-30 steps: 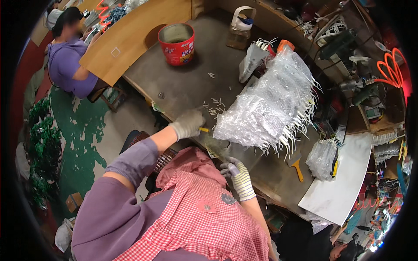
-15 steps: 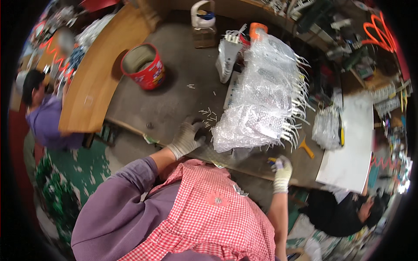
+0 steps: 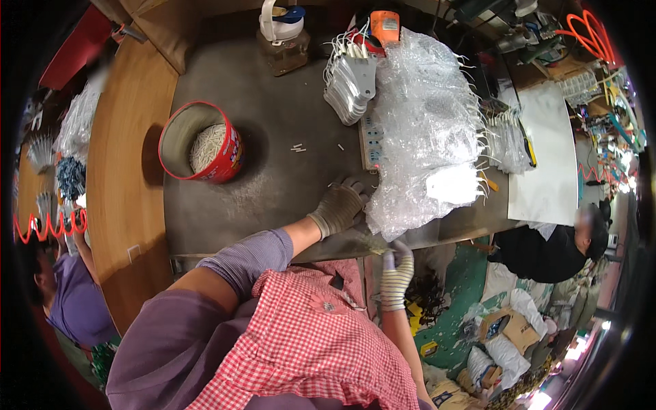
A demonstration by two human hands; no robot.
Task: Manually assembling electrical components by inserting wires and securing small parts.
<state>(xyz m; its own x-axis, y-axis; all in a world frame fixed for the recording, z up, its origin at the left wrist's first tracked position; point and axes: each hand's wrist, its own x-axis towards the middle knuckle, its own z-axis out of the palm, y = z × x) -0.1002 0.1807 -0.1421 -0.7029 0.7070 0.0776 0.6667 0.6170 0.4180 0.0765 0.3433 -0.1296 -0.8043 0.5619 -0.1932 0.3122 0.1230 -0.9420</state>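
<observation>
My left hand (image 3: 339, 207), in a grey knit glove, lies on the dark tabletop (image 3: 273, 198) with its fingers stretched toward a bubble-wrapped bundle (image 3: 424, 130). What lies beneath that palm is hidden. At the front edge, just below the bundle, my right hand (image 3: 396, 279) in a striped glove points its fingers upward, slightly apart, and I see nothing held in them. Several small white sticks (image 3: 298, 147) lie farther back on the table. More white sticks (image 3: 207, 149) partly fill a red bucket (image 3: 230, 161) at the left.
Behind my left hand stand a stack of grey metal plates with white wires (image 3: 350, 85) and a power strip (image 3: 372, 142). A clear jug (image 3: 283, 55) and an orange device (image 3: 385, 27) are farther back. Wooden board (image 3: 123, 191) borders the left; one person (image 3: 78, 294) works there, another (image 3: 540, 253) at right.
My view has shifted. My left hand has moved right, up against the bundle, where loose sticks lay before. My right hand has come left along the table edge, closer to the left hand.
</observation>
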